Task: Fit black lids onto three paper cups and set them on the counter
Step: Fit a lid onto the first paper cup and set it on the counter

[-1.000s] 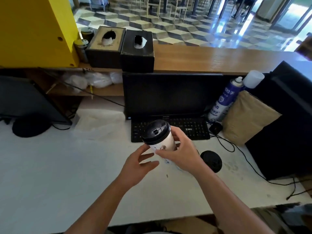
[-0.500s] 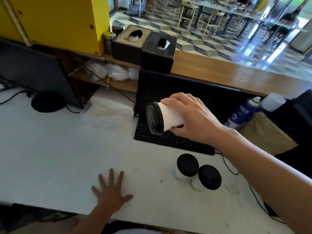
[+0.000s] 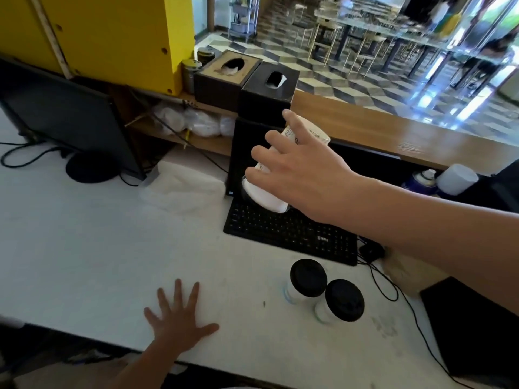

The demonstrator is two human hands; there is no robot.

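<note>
My right hand (image 3: 303, 175) grips a white paper cup (image 3: 264, 196) in the air above the black keyboard (image 3: 289, 234). The cup is tipped far over, its base pointing toward the wooden counter (image 3: 421, 136); its black lid end faces down and is mostly hidden. Two more white cups with black lids (image 3: 307, 277) (image 3: 344, 300) stand upright side by side on the white desk (image 3: 98, 248), below my right forearm. My left hand (image 3: 175, 321) lies flat on the desk near its front edge, fingers spread, holding nothing.
Two tissue boxes (image 3: 227, 77) (image 3: 266, 91) sit at the counter's left end beside a yellow panel (image 3: 112, 32). A dark monitor (image 3: 61, 119) stands at left, another behind the keyboard. A spray can (image 3: 421, 181), a black box (image 3: 474, 327) and cables lie at right.
My right hand has carried the cup up and farther toward the counter, tipping it more. The left hand stays flat on the desk.
</note>
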